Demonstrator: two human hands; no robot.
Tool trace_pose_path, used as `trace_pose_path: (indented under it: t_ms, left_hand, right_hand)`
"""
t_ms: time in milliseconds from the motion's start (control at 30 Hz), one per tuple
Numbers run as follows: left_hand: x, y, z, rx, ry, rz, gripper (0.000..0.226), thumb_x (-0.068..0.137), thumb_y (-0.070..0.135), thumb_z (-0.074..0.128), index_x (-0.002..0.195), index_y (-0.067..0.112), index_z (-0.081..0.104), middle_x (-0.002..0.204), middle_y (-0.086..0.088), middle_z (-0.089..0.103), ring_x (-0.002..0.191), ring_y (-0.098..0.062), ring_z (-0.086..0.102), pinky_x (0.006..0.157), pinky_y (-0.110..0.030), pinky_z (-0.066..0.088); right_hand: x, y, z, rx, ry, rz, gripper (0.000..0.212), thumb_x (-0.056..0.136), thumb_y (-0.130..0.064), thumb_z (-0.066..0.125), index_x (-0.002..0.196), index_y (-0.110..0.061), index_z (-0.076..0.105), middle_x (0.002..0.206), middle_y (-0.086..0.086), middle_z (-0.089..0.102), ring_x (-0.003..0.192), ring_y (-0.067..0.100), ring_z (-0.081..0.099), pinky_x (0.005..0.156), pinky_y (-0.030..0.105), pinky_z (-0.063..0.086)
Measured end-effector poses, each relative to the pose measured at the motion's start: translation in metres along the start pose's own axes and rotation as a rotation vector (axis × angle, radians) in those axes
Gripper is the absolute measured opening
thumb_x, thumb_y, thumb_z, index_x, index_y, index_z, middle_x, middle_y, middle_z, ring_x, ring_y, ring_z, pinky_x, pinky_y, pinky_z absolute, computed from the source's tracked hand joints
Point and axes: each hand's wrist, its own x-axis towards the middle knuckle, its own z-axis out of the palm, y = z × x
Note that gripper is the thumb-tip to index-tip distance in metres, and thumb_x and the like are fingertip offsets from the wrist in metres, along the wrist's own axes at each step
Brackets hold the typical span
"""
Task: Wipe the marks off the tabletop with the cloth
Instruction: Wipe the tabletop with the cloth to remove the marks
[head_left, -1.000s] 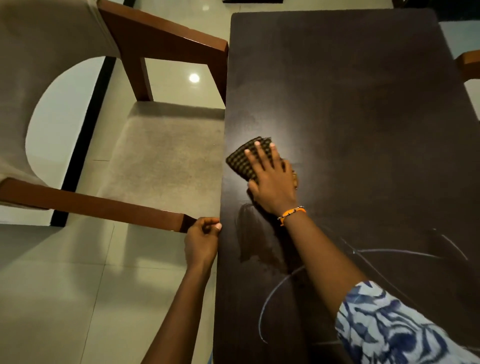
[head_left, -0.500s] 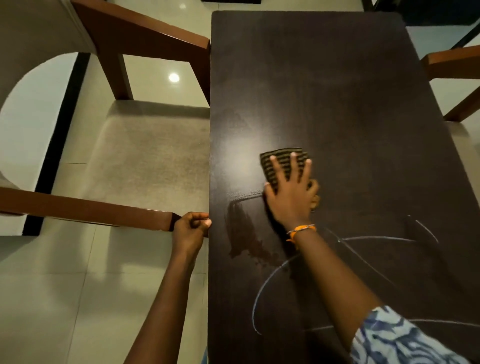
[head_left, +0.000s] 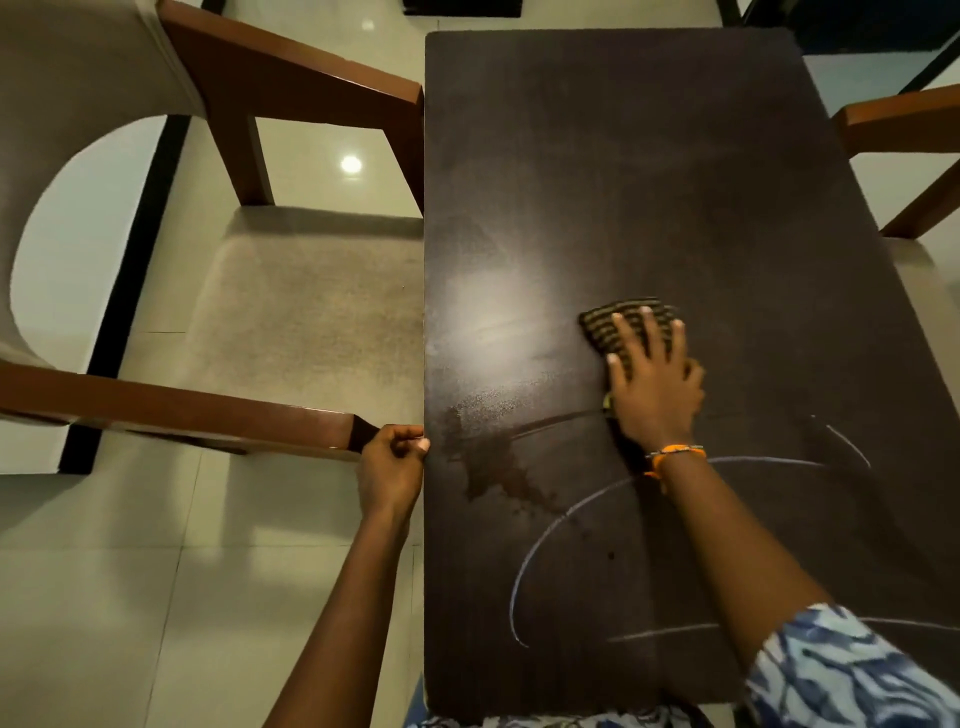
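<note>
A dark wooden tabletop (head_left: 649, 156) carries white chalk lines (head_left: 540, 551) near its front and a wet smear (head_left: 493, 467) at its left edge. My right hand (head_left: 652, 384) lies flat with spread fingers on a checked cloth (head_left: 605, 319), pressing it to the middle of the table just beyond the chalk lines. An orange band circles that wrist. My left hand (head_left: 392, 465) is curled at the table's left edge, beside the end of a chair arm; I cannot tell whether it holds the edge.
An armchair with wooden arms (head_left: 182, 410) and a beige seat (head_left: 306, 306) stands against the table's left side. Another chair's arm (head_left: 904, 119) shows at the right. Pale floor tiles (head_left: 104, 597) lie around.
My right hand has slid the cloth to the right, from near the left edge toward the middle of the table, leaving a damp streak. My left hand has stayed put.
</note>
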Motion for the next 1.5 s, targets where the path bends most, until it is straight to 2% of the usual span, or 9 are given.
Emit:
trace_pose_path:
  t_ms: [100, 200, 500, 700, 1000, 1133, 1300, 1367, 1500]
  left_hand:
    - [0.005, 0.000, -0.002, 0.017, -0.026, -0.001, 0.010, 0.086, 0.007, 0.063, 0.095, 0.010, 0.067, 0.100, -0.011, 0.069, 0.096, -0.026, 0.064, 0.092, -0.045, 0.052]
    - [0.009, 0.000, -0.002, -0.011, -0.033, -0.007, 0.009, 0.085, 0.004, 0.063, 0.093, 0.007, 0.068, 0.097, -0.014, 0.070, 0.089, -0.026, 0.065, 0.087, -0.038, 0.054]
    - [-0.012, -0.025, -0.012, -0.186, -0.070, 0.012, 0.024, 0.092, 0.001, 0.052, 0.108, 0.009, 0.067, 0.100, -0.004, 0.067, 0.092, -0.013, 0.062, 0.073, -0.015, 0.047]
    - [-0.038, -0.041, -0.018, -0.085, -0.079, 0.094, 0.029, 0.088, 0.002, 0.059, 0.112, 0.014, 0.067, 0.108, 0.000, 0.067, 0.101, -0.012, 0.062, 0.086, -0.022, 0.049]
    - [-0.055, -0.039, -0.022, 0.057, -0.090, 0.146, 0.041, 0.087, -0.002, 0.058, 0.125, 0.015, 0.060, 0.125, -0.003, 0.063, 0.091, -0.006, 0.061, 0.087, -0.020, 0.047]
    - [-0.054, -0.042, -0.020, 0.055, -0.073, 0.157, 0.040, 0.086, -0.004, 0.058, 0.122, 0.012, 0.061, 0.125, -0.006, 0.063, 0.094, -0.009, 0.062, 0.088, -0.022, 0.048]
    - [-0.057, -0.044, -0.021, 0.038, -0.088, 0.177, 0.040, 0.086, -0.002, 0.059, 0.124, 0.013, 0.061, 0.123, -0.003, 0.064, 0.102, -0.011, 0.062, 0.091, -0.023, 0.048]
    - [-0.063, -0.047, -0.020, 0.053, -0.045, 0.155, 0.038, 0.088, -0.003, 0.055, 0.124, 0.009, 0.060, 0.124, -0.005, 0.064, 0.110, -0.016, 0.061, 0.093, -0.023, 0.046]
    - [-0.087, -0.061, -0.015, 0.189, 0.059, 0.158, 0.041, 0.090, -0.002, 0.047, 0.126, 0.016, 0.058, 0.128, -0.003, 0.061, 0.112, -0.021, 0.060, 0.089, -0.028, 0.045]
  right_hand:
    - [-0.004, 0.038, -0.013, 0.012, 0.016, 0.227, 0.050, 0.096, -0.038, 0.037, 0.145, -0.031, 0.030, 0.157, 0.002, 0.018, 0.143, 0.034, 0.009, 0.106, 0.055, 0.021]
    - [-0.016, 0.014, -0.007, 0.030, 0.015, 0.305, 0.051, 0.097, -0.038, 0.039, 0.146, -0.030, 0.028, 0.157, 0.005, 0.015, 0.143, 0.037, 0.006, 0.106, 0.056, 0.018]
    - [-0.097, -0.166, 0.038, 0.040, -0.077, -0.304, 0.055, 0.088, -0.045, 0.033, 0.142, -0.034, 0.033, 0.154, 0.007, 0.026, 0.139, 0.035, 0.015, 0.099, 0.053, 0.035]
    - [-0.095, -0.129, 0.038, 0.016, -0.069, -0.539, 0.053, 0.088, -0.042, 0.035, 0.140, -0.032, 0.039, 0.150, 0.003, 0.034, 0.138, 0.031, 0.020, 0.095, 0.050, 0.039]
    - [-0.087, 0.026, -0.002, 0.019, -0.005, 0.073, 0.057, 0.088, -0.041, 0.027, 0.143, -0.028, 0.034, 0.154, 0.005, 0.026, 0.141, 0.037, 0.017, 0.098, 0.056, 0.028]
    - [-0.097, 0.000, 0.003, 0.081, 0.024, 0.281, 0.055, 0.090, -0.037, 0.036, 0.144, -0.027, 0.033, 0.156, 0.008, 0.021, 0.141, 0.042, 0.011, 0.101, 0.061, 0.021]
    - [-0.133, -0.112, 0.026, 0.057, -0.032, -0.100, 0.056, 0.086, -0.043, 0.035, 0.141, -0.031, 0.037, 0.153, 0.010, 0.029, 0.138, 0.043, 0.023, 0.095, 0.059, 0.033]
    - [-0.155, -0.145, 0.036, 0.060, -0.059, -0.290, 0.059, 0.083, -0.042, 0.047, 0.140, -0.032, 0.038, 0.151, 0.009, 0.032, 0.138, 0.041, 0.023, 0.094, 0.058, 0.036]
    - [-0.160, -0.131, 0.038, 0.046, -0.078, -0.534, 0.057, 0.082, -0.038, 0.048, 0.139, -0.031, 0.041, 0.149, 0.005, 0.037, 0.137, 0.035, 0.025, 0.092, 0.052, 0.040]
